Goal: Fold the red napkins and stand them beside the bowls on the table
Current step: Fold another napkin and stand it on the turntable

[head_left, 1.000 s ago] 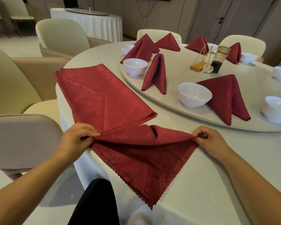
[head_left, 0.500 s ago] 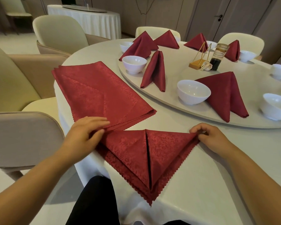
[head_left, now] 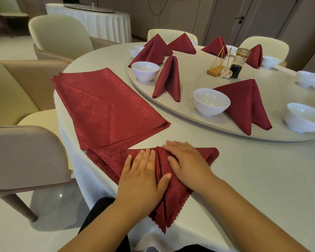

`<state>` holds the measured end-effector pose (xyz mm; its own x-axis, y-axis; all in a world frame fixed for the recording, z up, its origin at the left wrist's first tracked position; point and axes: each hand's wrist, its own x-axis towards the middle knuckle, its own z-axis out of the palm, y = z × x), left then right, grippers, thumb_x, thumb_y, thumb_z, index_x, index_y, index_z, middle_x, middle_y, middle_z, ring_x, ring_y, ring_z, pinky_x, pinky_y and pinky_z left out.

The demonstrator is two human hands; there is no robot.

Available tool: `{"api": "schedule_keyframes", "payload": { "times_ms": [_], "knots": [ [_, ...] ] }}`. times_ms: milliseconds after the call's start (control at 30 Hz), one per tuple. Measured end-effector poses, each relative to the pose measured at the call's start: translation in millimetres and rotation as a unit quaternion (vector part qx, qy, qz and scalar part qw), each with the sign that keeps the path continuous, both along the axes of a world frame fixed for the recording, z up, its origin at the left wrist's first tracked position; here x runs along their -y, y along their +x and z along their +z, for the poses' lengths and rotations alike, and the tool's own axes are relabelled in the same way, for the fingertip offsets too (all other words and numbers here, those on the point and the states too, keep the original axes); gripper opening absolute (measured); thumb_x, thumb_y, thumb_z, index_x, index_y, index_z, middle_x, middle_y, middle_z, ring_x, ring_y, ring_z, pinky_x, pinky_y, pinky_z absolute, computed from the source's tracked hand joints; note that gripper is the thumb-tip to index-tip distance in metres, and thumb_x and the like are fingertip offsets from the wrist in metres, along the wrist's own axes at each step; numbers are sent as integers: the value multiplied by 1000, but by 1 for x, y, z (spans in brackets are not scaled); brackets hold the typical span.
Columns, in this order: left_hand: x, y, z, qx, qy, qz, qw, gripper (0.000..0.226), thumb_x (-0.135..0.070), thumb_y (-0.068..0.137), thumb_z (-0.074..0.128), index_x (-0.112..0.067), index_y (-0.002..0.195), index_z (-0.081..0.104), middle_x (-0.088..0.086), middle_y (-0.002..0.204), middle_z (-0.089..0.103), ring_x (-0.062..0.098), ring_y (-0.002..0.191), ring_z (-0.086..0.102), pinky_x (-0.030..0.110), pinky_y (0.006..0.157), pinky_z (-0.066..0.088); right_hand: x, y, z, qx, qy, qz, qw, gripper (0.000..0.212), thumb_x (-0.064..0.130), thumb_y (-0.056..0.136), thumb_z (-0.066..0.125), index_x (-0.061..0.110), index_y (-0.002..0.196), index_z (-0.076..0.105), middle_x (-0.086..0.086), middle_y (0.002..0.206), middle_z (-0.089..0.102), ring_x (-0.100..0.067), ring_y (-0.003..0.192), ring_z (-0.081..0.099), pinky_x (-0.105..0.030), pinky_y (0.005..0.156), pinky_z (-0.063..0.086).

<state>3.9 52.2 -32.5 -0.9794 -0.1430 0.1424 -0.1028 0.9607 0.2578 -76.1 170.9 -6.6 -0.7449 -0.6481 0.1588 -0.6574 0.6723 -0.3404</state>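
While fingers [head_left: 147, 158] press flat, the napkin [head_left: 107, 158] lies beneath, perhaps creased.

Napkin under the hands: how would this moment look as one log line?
step: press fold | left hand: pressing napkin | right hand: pressing napkin | napkin: flat triangle, not yet standing

Six standing napkins [head_left: 168, 79], one half-folded napkin [head_left: 107, 159], one flat stack [head_left: 105, 106], at least seven bowls [head_left: 211, 101].
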Motion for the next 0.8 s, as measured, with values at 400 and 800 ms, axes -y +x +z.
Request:
{"api": "schedule_keyframes", "payload": {
  "times_ms": [400, 800],
  "knots": [
    [-5, 0, 6, 58, -28, 8, 998, 97, -54, 67, -6, -6, 141, 33, 9, 149, 30, 21, 138, 27, 36, 113, 14, -15, 4, -14, 18, 123, 5, 992, 83, 64, 75, -8, 27, 146, 12, 8, 155, 4, -6, 142, -1, -16, 105, -13],
    [-7, 4, 6, 57, -26, 12, 998, 106, -53, 51, -27, -16, 148, -3, -1, 156, -5, 12, 142, -7, 30, 107, -16, -55, -9, -4, 19, 167, -149, 975, 51, 36, 100, 15, 19, 147, 6, 1, 156, 3, -10, 142, 0, -24, 111, -10]
  ]
}}
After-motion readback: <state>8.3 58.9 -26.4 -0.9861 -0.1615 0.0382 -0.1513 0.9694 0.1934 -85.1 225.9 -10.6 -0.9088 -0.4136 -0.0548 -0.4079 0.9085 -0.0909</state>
